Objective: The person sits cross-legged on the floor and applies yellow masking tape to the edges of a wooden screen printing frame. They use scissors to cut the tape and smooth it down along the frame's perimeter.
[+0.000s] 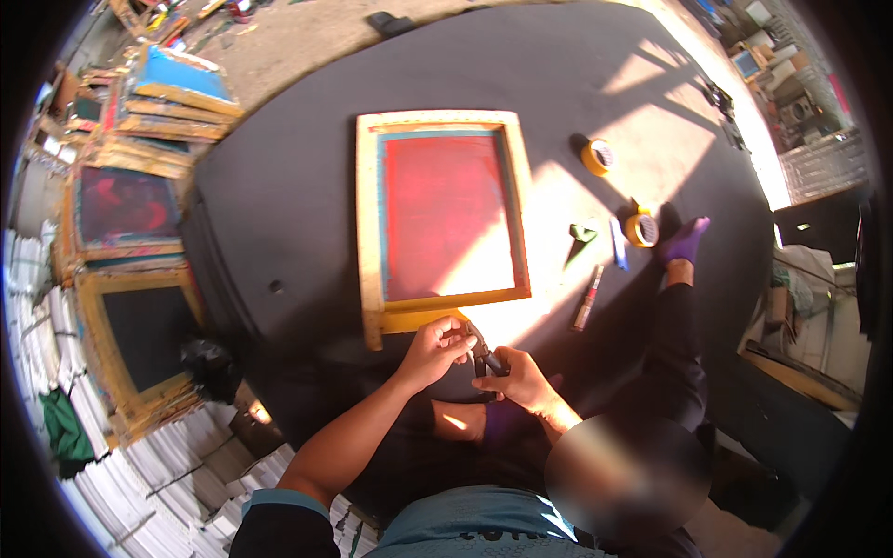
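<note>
My right hand (523, 379) grips the dark handles of a pair of pliers (482, 353), whose jaws point up and to the left. My left hand (435, 353) is closed in a pinch right at the jaws; whatever small thing its fingertips hold is too small to make out. Just beyond both hands lies a wooden screen-printing frame (368, 223) with red mesh (446, 209) and a blue-green border. Along its near edge runs a yellow strip (409, 322), close to my left hand's fingers.
Right of the frame lie two yellow tape rolls (598, 157) (642, 229), a green crumpled piece (582, 234), a blue tool (619, 244) and a marker-like tube (587, 298). Stacked frames (181, 107) stand at the left, above paper piles (139, 498). My purple-socked foot (686, 242) rests at the right.
</note>
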